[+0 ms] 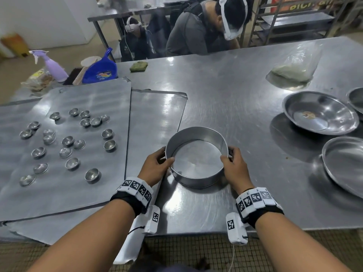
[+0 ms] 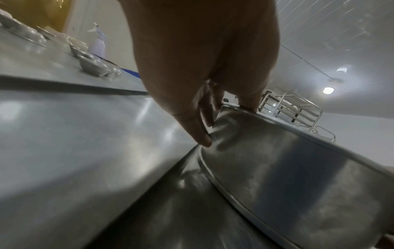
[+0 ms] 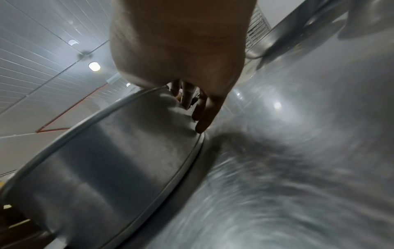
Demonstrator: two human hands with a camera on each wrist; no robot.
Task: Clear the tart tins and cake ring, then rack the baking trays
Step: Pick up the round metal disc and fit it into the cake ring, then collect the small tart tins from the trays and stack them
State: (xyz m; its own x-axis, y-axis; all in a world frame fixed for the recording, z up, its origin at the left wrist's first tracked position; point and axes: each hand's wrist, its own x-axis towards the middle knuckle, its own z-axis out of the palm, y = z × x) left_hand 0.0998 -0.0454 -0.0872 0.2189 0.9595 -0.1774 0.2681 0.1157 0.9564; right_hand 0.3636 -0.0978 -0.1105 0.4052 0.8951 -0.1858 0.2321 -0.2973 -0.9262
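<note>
- Metal makes up the cake ring [image 1: 196, 157], so it is hard and stiff and will not bend in the hands. It looks thin and light, I think.
- Its shiny wall looks smooth, so it could slip. The top edge is thin and may feel sharp.
- The best place to hold it is on two opposite sides, with a thumb over the top edge and fingers on the outside wall.
- The cake ring sits on the steel table [image 1: 245, 91], close to the near edge, just beside the baking trays [image 1: 64, 193].
- The left hand [image 1: 155, 166] grips the left side of the ring. Its thumb lies over the rim and its fingers [image 2: 202, 134] press on the outside.
- The right hand [image 1: 234, 164] grips the right side the same way, fingers [image 3: 203, 121] curled on the wall.
- The little tart tins [image 1: 68, 141] sit spread out on the top tray, with no hand near them.
</note>
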